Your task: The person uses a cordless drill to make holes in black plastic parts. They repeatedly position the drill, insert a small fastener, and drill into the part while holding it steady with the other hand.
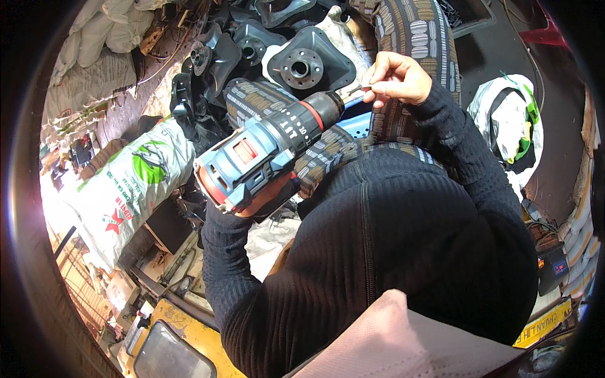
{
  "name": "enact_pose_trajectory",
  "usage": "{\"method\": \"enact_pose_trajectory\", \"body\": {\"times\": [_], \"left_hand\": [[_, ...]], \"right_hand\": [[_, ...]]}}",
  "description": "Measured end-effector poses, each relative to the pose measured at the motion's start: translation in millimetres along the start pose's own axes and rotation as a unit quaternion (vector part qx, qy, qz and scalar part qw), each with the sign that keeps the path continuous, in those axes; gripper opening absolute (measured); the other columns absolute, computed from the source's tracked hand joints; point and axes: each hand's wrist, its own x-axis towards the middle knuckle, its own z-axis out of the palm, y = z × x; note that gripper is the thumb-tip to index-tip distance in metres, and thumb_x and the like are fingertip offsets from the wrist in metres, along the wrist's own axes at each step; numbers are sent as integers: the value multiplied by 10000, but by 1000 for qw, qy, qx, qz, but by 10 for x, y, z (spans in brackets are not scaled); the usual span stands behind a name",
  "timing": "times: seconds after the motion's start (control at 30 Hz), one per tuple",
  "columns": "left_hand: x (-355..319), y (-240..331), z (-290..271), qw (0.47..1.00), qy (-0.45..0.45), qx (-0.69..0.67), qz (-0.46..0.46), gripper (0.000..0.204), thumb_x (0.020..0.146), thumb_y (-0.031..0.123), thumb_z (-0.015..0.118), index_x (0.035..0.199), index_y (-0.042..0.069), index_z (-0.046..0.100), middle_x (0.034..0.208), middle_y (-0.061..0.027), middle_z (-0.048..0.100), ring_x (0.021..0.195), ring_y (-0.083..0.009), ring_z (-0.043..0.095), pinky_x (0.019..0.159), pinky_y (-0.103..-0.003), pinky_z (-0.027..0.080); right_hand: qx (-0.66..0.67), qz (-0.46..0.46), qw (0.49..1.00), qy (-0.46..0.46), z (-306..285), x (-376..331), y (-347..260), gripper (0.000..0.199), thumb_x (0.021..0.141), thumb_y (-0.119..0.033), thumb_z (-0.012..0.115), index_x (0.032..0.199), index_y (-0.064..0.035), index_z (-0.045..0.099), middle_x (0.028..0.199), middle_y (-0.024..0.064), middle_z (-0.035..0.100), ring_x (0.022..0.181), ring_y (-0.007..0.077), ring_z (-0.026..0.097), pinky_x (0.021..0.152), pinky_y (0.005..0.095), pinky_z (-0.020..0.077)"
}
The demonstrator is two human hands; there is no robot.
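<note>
"Where was the cordless drill (249, 160), and what had hold of it?"

"It was held on a slant in front of the person's chest, its black chuck (326, 110) pointing up and to the right; the left hand (261, 200) was wrapped around it from underneath, toward the rear; the blue-grey body hid most of the fingers, so I could not tell how each one lay."

"And the right hand (400, 77)?"

"That one was pinching a thin metal piece (356, 90) between thumb and forefinger, right by the mouth of the chuck; the remaining fingers were loosely bent; I could not tell whether the piece was seated in the chuck or merely close against it."

"What else was about?"

"Just beyond the drill stood a black flared part (302, 66), its round hub ringed with small holes; more dark parts (211, 57) of that kind were heaped to its left; the patterned trousers (416, 38) ran up past both sides of a blue perforated surface (360, 125); a white and green sack (145, 167) lay off to the left; a white plastic bag (512, 126) was on the right, beyond the black ribbed sleeve (457, 135)."
</note>
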Motion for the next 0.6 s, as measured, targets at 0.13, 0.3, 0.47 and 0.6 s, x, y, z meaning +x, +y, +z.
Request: {"method": "enact_pose_trajectory", "body": {"times": [0.13,0.3,0.47,0.6], "left_hand": [[70,31,-39,999,-18,8,51,414,775,244,667,1168,187,551,1100,10,598,979,-196,589,807,-342,482],[52,-10,-30,1000,-15,-23,-14,377,779,290,650,1128,174,565,1086,-3,596,954,-185,590,787,-334,486],[20,-7,9,999,8,31,-13,333,726,315,671,1018,170,607,973,-12,617,839,-193,618,715,-325,502],[-12,-15,-30,988,-25,142,53,365,828,385,569,1142,204,527,1171,2,521,997,-143,559,806,-332,489]], "right_hand": [[30,-4,1000,0,-15,25,29,84,809,-50,624,833,-61,545,928,120,626,841,200,653,613,255,551],[22,4,1000,-3,-18,28,39,81,808,-51,626,839,-59,552,936,117,628,844,198,655,617,250,550],[22,12,1000,-15,1,33,32,80,811,-62,629,850,-59,559,941,112,633,845,181,654,623,248,545],[-6,25,999,-22,27,54,11,88,814,-82,634,852,-58,559,938,108,639,825,157,651,628,251,538]]}}
